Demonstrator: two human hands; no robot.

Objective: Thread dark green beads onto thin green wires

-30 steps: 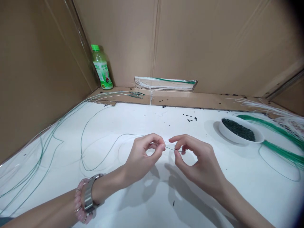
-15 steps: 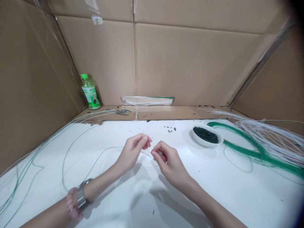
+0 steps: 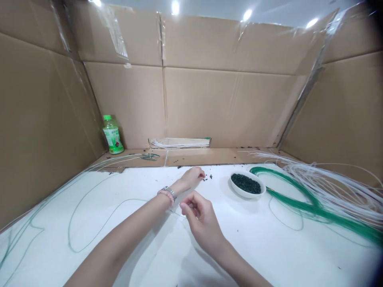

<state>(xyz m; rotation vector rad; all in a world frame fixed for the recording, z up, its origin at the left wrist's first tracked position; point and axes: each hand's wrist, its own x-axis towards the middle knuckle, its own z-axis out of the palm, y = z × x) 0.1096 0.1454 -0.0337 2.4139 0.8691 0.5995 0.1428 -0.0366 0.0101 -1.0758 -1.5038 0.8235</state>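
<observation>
My left hand (image 3: 193, 178) reaches forward over the white tabletop, its fingertips drawn together beside a few loose dark beads (image 3: 210, 176). Whether a bead is between those fingers is too small to tell. Nearer to me, my right hand (image 3: 200, 215) is closed in a pinch on a thin green cord (image 3: 128, 199). The cord runs in a loose curve from the left and passes behind my left forearm. A white bowl (image 3: 261, 192) filled with dark green beads (image 3: 245, 183) stands to the right of both hands.
A green-capped bottle (image 3: 113, 137) stands at the back left. Bundles of green cord (image 3: 317, 209) and white cord (image 3: 317, 175) lie at right. Beaded strands (image 3: 149, 156) rest on the rear cardboard ledge. Cardboard walls (image 3: 203, 103) enclose the table, with a slot (image 3: 179, 142) holding white cords.
My left hand has moved forward and right, away from my right hand, to the loose beads. My right hand keeps its pinch. The camera has tilted up, bringing ceiling lights into view.
</observation>
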